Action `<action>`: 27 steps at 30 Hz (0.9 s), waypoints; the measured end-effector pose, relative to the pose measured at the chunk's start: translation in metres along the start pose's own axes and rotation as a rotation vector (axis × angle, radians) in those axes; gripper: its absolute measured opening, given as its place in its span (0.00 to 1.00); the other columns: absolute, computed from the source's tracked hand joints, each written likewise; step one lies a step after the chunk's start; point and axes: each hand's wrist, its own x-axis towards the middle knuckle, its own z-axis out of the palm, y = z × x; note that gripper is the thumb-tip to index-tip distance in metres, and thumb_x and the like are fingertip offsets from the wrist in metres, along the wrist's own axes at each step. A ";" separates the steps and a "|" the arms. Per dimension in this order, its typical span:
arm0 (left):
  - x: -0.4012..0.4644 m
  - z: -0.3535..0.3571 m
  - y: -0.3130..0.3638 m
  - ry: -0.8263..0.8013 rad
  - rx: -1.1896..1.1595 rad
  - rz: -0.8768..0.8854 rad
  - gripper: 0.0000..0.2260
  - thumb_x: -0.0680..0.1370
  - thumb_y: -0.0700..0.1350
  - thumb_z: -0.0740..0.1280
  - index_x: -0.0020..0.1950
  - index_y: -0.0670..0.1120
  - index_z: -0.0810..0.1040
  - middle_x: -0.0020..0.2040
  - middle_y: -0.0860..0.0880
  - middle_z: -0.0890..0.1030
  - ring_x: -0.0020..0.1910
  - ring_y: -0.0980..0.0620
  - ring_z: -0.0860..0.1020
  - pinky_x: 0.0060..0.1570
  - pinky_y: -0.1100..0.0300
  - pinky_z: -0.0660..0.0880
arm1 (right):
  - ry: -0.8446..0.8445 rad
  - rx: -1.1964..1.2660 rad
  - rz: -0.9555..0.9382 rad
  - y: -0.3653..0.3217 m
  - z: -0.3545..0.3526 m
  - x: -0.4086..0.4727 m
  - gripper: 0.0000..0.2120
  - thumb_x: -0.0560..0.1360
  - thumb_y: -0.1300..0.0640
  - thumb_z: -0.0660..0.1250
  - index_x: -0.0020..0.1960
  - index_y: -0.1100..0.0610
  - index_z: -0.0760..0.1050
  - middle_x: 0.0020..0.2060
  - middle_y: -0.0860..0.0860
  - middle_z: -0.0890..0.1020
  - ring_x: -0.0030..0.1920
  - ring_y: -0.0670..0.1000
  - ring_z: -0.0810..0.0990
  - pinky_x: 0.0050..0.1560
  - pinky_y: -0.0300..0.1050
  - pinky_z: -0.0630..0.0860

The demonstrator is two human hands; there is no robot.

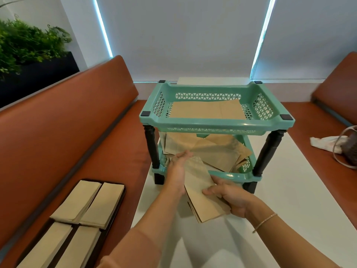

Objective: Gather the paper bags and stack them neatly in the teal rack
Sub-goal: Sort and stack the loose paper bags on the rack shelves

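A two-tier teal rack (216, 122) with black legs stands on the white table. A flat brown paper bag (206, 110) lies in its top tray. Several brown bags (216, 149) lie jumbled in the lower tray. In front of the lower tray both my hands hold a small stack of brown paper bags (201, 192), its far end reaching over the tray's front rim. My left hand (178, 169) presses the stack's left edge. My right hand (229, 196) grips its right edge, thumb on top.
On the orange bench seat at lower left a dark tray (117, 204) carries several neat stacks of pale bags (87, 202). A white cloth and a grey bag (347, 147) lie on the right bench. A planter (29, 55) stands behind the left backrest.
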 end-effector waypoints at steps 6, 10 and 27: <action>0.005 -0.001 -0.002 0.153 0.043 0.066 0.20 0.73 0.57 0.69 0.62 0.52 0.74 0.62 0.49 0.74 0.61 0.47 0.72 0.61 0.47 0.70 | 0.027 0.019 -0.038 -0.002 0.001 0.004 0.23 0.73 0.69 0.66 0.59 0.47 0.69 0.53 0.56 0.81 0.49 0.56 0.81 0.47 0.48 0.80; 0.003 0.000 -0.014 0.024 0.094 -0.032 0.22 0.74 0.49 0.70 0.66 0.49 0.69 0.60 0.44 0.78 0.54 0.44 0.79 0.51 0.49 0.78 | 0.232 0.136 -0.164 -0.009 0.004 0.013 0.23 0.71 0.72 0.66 0.60 0.52 0.71 0.50 0.55 0.82 0.48 0.56 0.81 0.47 0.49 0.80; 0.026 -0.025 -0.013 0.202 0.416 -0.016 0.27 0.77 0.41 0.67 0.73 0.45 0.61 0.67 0.44 0.72 0.63 0.44 0.72 0.65 0.50 0.69 | 0.654 -1.388 0.138 -0.050 -0.057 0.079 0.53 0.66 0.41 0.72 0.76 0.52 0.41 0.74 0.63 0.51 0.74 0.63 0.51 0.71 0.58 0.55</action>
